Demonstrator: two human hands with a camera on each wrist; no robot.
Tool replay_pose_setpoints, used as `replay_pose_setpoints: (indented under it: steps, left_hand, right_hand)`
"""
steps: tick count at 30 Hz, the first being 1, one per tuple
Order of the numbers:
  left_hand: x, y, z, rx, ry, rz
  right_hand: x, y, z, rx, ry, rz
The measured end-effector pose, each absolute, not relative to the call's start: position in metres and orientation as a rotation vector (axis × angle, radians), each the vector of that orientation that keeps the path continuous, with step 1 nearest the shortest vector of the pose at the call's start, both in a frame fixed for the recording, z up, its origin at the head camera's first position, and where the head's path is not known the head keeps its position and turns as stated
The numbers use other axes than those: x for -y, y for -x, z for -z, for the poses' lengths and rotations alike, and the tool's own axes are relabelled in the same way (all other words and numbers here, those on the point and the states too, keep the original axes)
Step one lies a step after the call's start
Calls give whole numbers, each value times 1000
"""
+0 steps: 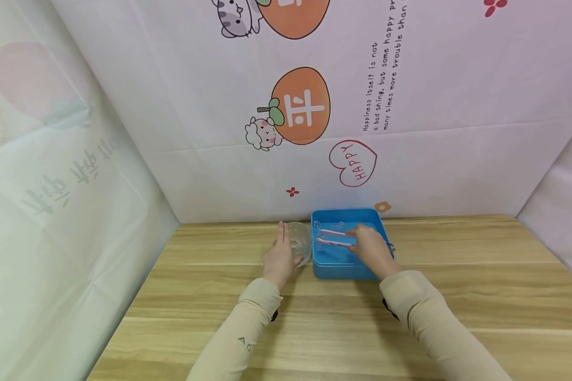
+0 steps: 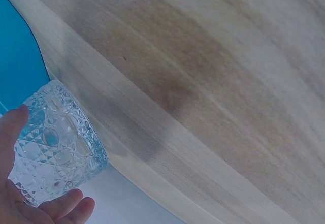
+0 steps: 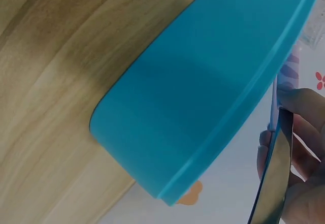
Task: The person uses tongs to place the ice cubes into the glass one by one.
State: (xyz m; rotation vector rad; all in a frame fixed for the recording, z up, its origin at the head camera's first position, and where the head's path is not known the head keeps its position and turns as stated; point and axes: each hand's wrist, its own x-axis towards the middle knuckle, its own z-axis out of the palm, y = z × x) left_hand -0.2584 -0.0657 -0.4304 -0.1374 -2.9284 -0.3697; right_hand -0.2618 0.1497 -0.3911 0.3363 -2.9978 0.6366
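My left hand (image 1: 279,259) holds a clear cut-glass bowl (image 1: 301,241) against the left side of a blue box (image 1: 343,271). In the left wrist view, thumb and fingers lie on either side of the bowl's faceted wall (image 2: 58,142). My right hand (image 1: 373,248) grips pink-and-white patterned tongs (image 1: 336,243) over the box. Their two arms point left, spread apart, with the tips beside small clear pieces (image 1: 317,224) near the box's left wall. The right wrist view shows a shiny metal inner face on the tongs (image 3: 274,183); the box wall hides their tips.
The box and bowl stand on a wood-grain table (image 1: 333,328), close to its back edge. Behind rises a white printed cloth (image 1: 209,174), with more cloth at the left and right sides. A small clasp (image 1: 391,246) sits at the box's right side.
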Motion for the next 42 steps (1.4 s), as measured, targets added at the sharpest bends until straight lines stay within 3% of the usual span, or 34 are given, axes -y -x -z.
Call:
replay_pose_setpoints:
  steps: [42]
  left_hand:
    - [66,260,432,2945,127,336]
  right_hand:
    - [-138,266,414,3039,-401,-495]
